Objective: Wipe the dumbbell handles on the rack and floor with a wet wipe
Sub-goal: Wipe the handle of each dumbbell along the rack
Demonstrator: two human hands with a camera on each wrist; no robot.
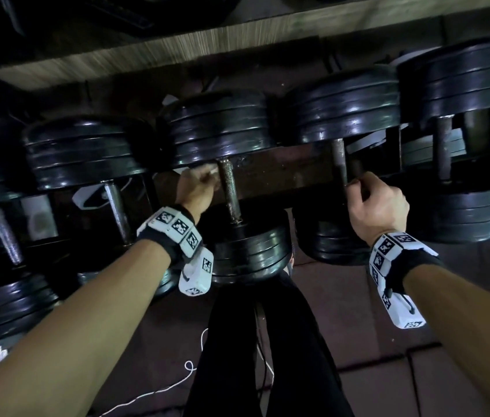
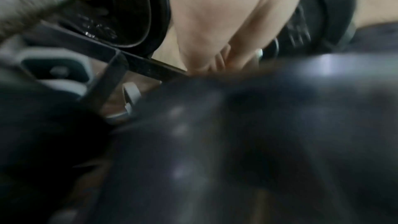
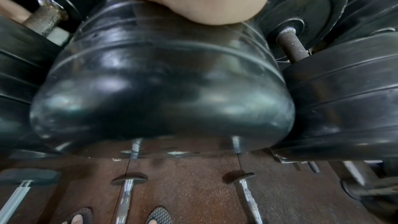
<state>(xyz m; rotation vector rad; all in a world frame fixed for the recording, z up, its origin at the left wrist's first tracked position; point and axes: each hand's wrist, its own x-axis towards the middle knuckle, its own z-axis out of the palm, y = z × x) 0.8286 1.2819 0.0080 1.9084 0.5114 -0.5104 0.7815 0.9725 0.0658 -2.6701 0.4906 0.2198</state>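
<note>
We curl right hand (image 1: 376,203) round dumbbell handle (image 1: 340,164) on rack (image 1: 282,179), steadying it. Left hand (image 1: 197,188), left of rusty centre handle (image 1: 229,188), pinches wet wipe (image 1: 207,169), ready for wiping.

Black dumbbell plates (image 1: 219,127), rusty brown-grey handles (image 1: 229,188), white wipe (image 1: 207,169). Wristbands (image 1: 177,233) white w/ black square-code markers. Floor (image 3: 183,176) speckled reddish-brown.
</note>
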